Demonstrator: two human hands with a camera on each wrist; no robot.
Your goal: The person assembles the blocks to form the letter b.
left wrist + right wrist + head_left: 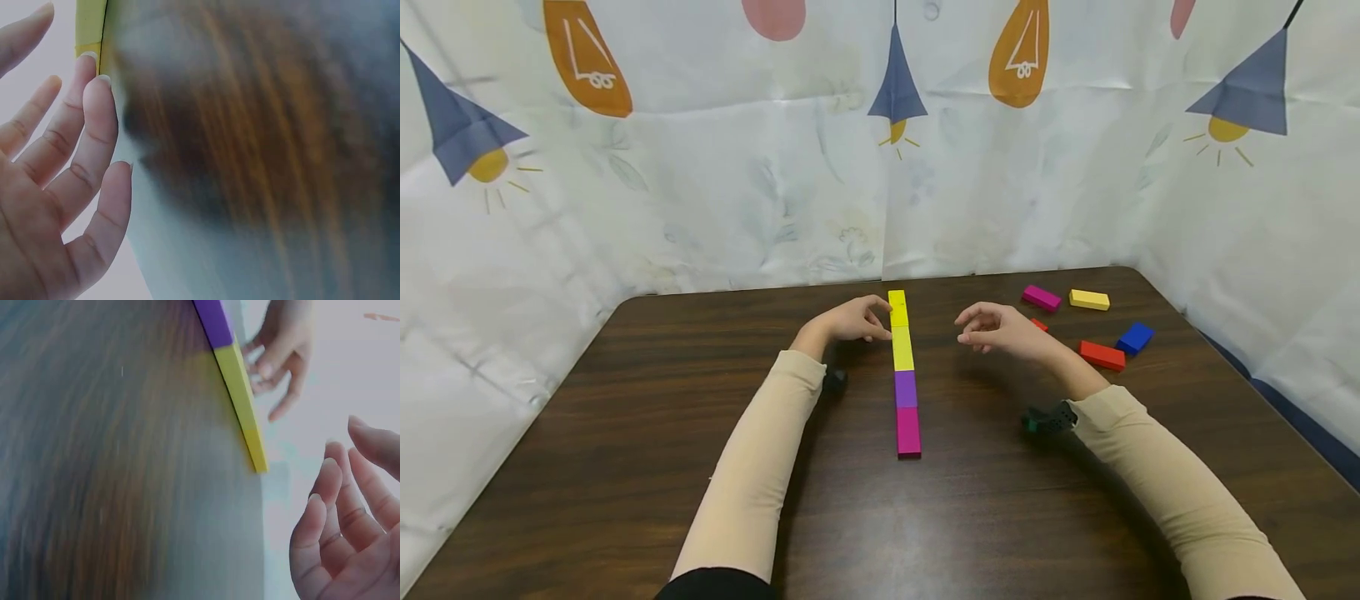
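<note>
Yellow blocks (902, 348): two beside left hand (852, 320), one apart

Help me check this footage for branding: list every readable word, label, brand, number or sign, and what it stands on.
None: no readable text appears.
Row of blocks and loose blocks: no readable lettering.
Backdrop cloth: printed lamps and bulbs, pictures only.
Dark device by the right sleeve: any marking is too small to read.

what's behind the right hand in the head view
Past the right hand a bit of a red piece shows, likely a block. The hand and forearm cover the rest, so its full shape and anything else hidden there cannot be seen.
</note>
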